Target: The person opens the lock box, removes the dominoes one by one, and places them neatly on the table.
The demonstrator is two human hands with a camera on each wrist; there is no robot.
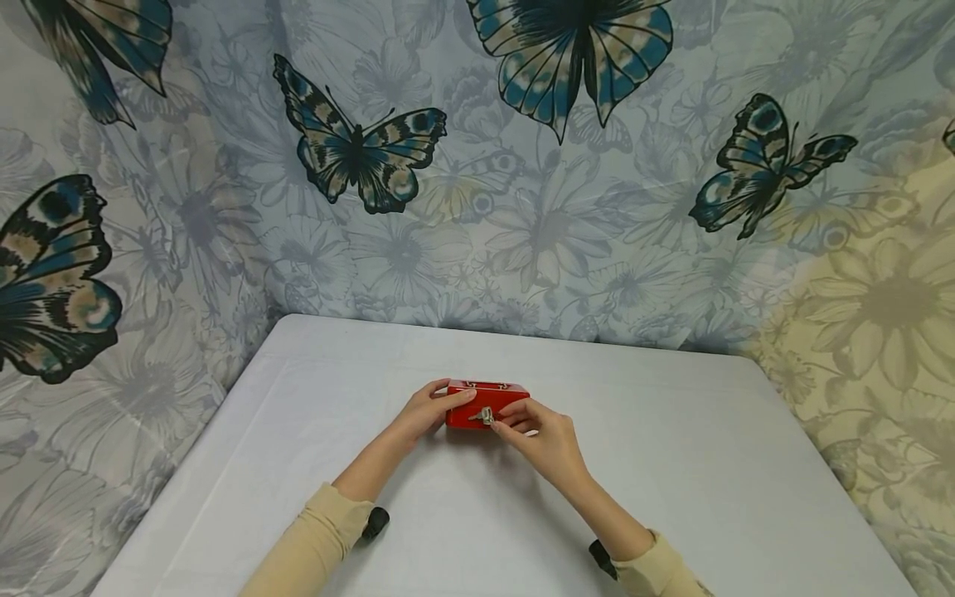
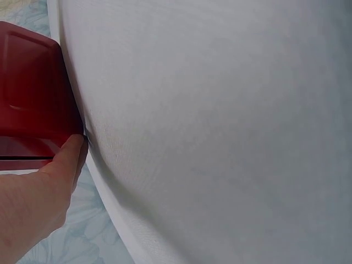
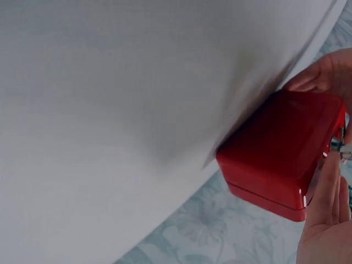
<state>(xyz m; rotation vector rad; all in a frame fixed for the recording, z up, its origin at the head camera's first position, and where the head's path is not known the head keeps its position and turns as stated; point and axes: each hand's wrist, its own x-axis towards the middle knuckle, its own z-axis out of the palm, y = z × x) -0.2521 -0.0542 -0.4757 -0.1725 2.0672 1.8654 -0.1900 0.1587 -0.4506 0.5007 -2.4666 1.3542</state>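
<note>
A small red metal cash box (image 1: 458, 418) with a thin carrying handle (image 1: 488, 385) on its lid stands on the white table. My left hand (image 1: 425, 409) holds it at the left end, thumb across the front; in the left wrist view, fingers lie along the box's (image 2: 33, 82) side. At the front lock sit silvery keys (image 1: 487, 415), and my right hand (image 1: 548, 439) pinches at them with thumb and index finger. The right wrist view has the box (image 3: 269, 143) in side view, the keys (image 3: 345, 151) partly cut off at the frame's edge. The lid looks closed.
The white-covered table (image 1: 671, 464) spreads around the box on all sides. Behind it hangs a cloth backdrop (image 1: 537, 249) printed with butterflies and flowers. A dark wrist-camera piece shows below each sleeve.
</note>
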